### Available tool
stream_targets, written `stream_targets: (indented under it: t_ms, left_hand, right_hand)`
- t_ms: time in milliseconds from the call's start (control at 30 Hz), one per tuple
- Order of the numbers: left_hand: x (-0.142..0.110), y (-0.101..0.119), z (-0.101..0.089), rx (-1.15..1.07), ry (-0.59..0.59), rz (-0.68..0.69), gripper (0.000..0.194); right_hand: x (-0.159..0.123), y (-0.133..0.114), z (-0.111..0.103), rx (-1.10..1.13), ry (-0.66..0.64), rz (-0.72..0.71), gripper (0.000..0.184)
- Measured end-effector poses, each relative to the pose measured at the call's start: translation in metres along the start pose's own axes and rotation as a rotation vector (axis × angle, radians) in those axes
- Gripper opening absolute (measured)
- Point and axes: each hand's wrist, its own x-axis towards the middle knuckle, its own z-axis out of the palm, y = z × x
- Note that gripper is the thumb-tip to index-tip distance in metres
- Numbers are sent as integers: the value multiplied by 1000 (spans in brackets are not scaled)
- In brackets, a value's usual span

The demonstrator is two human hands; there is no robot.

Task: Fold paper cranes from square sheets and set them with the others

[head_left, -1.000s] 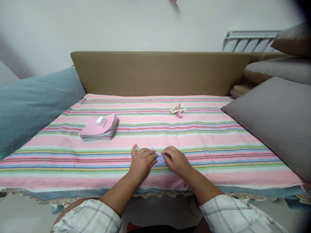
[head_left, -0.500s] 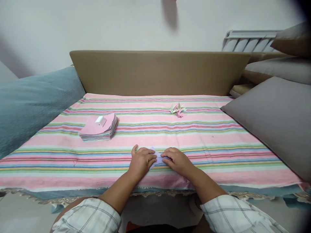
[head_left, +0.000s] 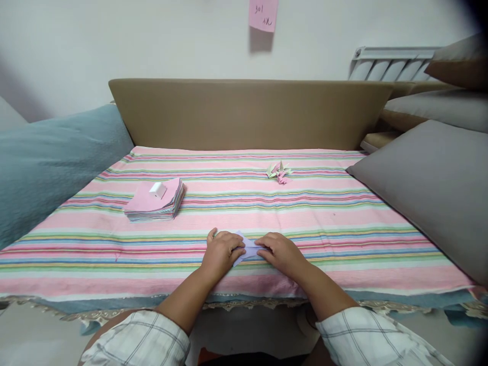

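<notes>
A small folded sheet of pale purple paper (head_left: 249, 247) lies on the striped cloth near the front edge, with a crease across its middle. My left hand (head_left: 222, 251) is closed on its left part, the little finger lifted away from the rest. At the paper's right end my right hand (head_left: 281, 252) pinches it between thumb and fingers. Both hands cover parts of the paper, so its full outline is hidden.
To the left stands a stack of coloured paper (head_left: 152, 203) with a white block (head_left: 157, 190) on top. Small folded paper pieces (head_left: 280, 173), pink and pale green, lie farther back. Grey cushions (head_left: 427, 188) border the right side; a teal cushion (head_left: 64, 162) borders the left.
My right hand has shifted slightly down along the paper, and its fingers now lie flatter on it. My left hand has barely moved. More of the pink wall note shows.
</notes>
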Motion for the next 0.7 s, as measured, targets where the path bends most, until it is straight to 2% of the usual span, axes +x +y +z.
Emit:
stream_targets:
  t_ms: [233,700]
  left_hand:
    - [0,-1,0,59,-23,12,24]
    - [3,-12,-3,140,12,73,19]
  right_hand:
    - [-2,0,4,-32,17,8,24]
    - [-6,1,8,-203,30,-64,22]
